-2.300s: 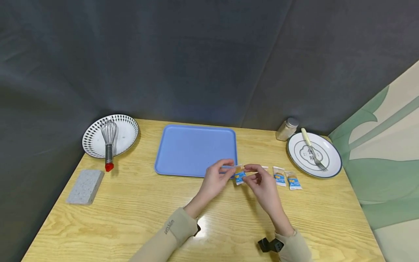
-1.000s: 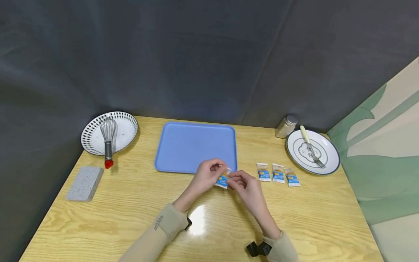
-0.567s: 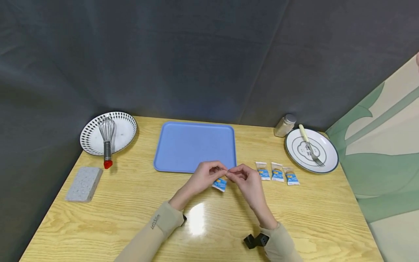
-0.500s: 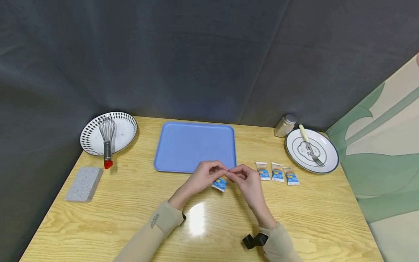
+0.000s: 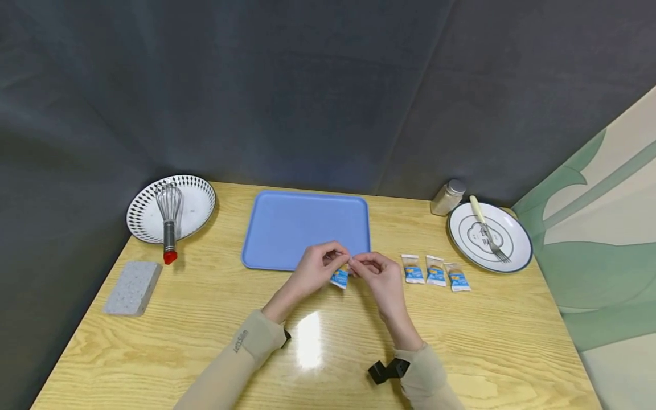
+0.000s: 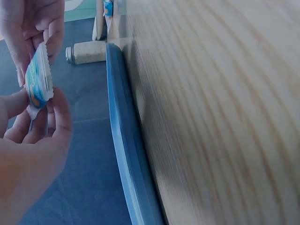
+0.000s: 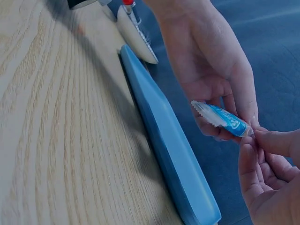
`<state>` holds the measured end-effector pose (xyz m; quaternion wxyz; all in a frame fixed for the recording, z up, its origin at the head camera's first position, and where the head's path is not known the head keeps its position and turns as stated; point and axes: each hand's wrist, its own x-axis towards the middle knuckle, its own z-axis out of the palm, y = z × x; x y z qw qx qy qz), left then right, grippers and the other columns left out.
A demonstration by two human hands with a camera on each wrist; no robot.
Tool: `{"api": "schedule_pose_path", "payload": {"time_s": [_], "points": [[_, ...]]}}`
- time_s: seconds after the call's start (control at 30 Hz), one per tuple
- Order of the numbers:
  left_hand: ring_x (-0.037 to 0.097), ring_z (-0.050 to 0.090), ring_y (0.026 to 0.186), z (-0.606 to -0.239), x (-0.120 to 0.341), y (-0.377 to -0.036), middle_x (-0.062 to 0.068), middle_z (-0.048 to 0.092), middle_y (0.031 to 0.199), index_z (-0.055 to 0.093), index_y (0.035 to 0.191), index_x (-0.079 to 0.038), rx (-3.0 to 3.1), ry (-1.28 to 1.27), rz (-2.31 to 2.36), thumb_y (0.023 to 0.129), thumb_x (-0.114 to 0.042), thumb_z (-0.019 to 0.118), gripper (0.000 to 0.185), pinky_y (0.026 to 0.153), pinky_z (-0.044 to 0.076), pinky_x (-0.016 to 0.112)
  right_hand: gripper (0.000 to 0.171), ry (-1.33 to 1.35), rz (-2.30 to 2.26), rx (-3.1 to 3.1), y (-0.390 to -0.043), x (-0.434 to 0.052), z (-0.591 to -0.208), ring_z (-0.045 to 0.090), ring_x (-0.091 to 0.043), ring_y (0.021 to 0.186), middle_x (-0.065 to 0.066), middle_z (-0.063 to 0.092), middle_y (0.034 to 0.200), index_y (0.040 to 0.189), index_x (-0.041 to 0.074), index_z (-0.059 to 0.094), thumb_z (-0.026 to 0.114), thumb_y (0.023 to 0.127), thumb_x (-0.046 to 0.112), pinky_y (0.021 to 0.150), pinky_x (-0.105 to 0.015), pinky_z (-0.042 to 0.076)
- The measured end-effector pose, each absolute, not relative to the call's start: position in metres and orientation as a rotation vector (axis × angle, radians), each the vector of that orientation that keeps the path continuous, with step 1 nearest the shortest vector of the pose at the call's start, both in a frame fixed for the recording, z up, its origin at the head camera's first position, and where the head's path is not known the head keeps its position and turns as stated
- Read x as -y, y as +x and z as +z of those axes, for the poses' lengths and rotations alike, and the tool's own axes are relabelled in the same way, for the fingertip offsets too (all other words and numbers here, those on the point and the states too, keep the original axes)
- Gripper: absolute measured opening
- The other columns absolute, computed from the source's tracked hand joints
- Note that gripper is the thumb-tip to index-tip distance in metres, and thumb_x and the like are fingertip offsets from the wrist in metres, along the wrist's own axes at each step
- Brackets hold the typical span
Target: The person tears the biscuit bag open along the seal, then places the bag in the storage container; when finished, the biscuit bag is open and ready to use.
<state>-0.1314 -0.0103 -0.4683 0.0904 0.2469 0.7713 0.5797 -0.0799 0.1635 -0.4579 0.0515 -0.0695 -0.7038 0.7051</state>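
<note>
1. Both my hands are on one sachet (image 5: 339, 276), held just above the table (image 5: 205, 319), at the near edge of the blue tray (image 5: 306, 228).
2. Left hand (image 5: 316, 270): thumb and fingers pinch the sachet's left side. Right hand (image 5: 376, 276): fingertips pinch its top corner. Both sets of fingers are clamped on the sachet, nothing else in either hand.
3. The left wrist view shows the sachet (image 6: 37, 82) edge-on, with a crimped, serrated seal at the end. The right wrist view shows the same seal (image 7: 206, 114), pointing away from my fingers.
4. Handling, my read: very light, thin film, soft and floppy, a bit slick. It won't break, but the contents may spill if the seal gives suddenly.
5. Best hold, I reckon, is on the flat crimped ends, thumb against finger, close to the seal; the filled middle will just squash and slide.
6. Three more sachets (image 5: 434, 271) lie in a row toward the table's right edge, just left of the white plate (image 5: 515, 259) with the fork (image 5: 488, 230).
7. Shaker (image 5: 447, 197) sits at the back edge. Whisk (image 5: 168, 219) on the patterned plate (image 5: 197, 196) is in the back left corner, sponge (image 5: 133, 287) at the left edge.
</note>
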Motion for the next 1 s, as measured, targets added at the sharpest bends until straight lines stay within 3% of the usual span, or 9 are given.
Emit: {"api": "schedule_pose_path", "payload": {"time_s": [0.4, 0.63, 0.8, 1.0], "points": [[0.017, 0.073, 0.092, -0.4678, 0.0113, -0.1316, 0.006, 0.076, 0.100, 0.079, 0.104, -0.006, -2.330, 0.768, 1.729, 0.107, -0.006, 0.067, 0.012, 0.084, 0.061, 0.029, 0.011, -0.072, 1.869, 2.302, -0.0821, -0.1622, -0.4609, 0.074, -0.019, 0.077, -0.019, 0.075, 0.090, 0.100, -0.010, 0.075, 0.080, 0.096, -0.001, 0.073, -0.038, 0.064], [0.016, 0.072, 0.092, -0.4689, 0.0125, -0.1348, 0.005, 0.076, 0.101, 0.079, 0.105, -0.006, -2.314, 0.722, 1.709, 0.107, -0.007, 0.067, 0.012, 0.085, 0.060, 0.031, 0.009, -0.004, 1.699, 2.395, -0.0851, -0.1619, -0.4598, 0.074, -0.024, 0.075, -0.014, 0.075, 0.087, 0.096, -0.005, 0.076, 0.083, 0.093, 0.000, 0.068, -0.026, 0.061], [0.025, 0.073, 0.096, -0.4681, 0.0130, -0.1358, 0.007, 0.075, 0.102, 0.078, 0.106, -0.005, -2.296, 0.690, 1.694, 0.108, -0.008, 0.066, 0.013, 0.087, 0.060, 0.033, 0.008, 0.006, 1.711, 2.395, -0.0869, -0.1615, -0.4602, 0.072, -0.026, 0.076, -0.014, 0.074, 0.085, 0.094, -0.005, 0.075, 0.082, 0.094, -0.001, 0.066, -0.023, 0.059], [0.025, 0.072, 0.094, -0.4686, 0.0115, -0.1380, 0.007, 0.075, 0.101, 0.078, 0.105, -0.005, -2.273, 0.709, 1.699, 0.108, -0.008, 0.065, 0.014, 0.085, 0.059, 0.031, 0.007, -0.033, 1.743, 2.313, -0.0878, -0.1587, -0.4655, 0.068, -0.019, 0.072, -0.015, 0.073, 0.084, 0.091, -0.005, 0.074, 0.081, 0.092, -0.007, 0.065, -0.019, 0.055]]}}
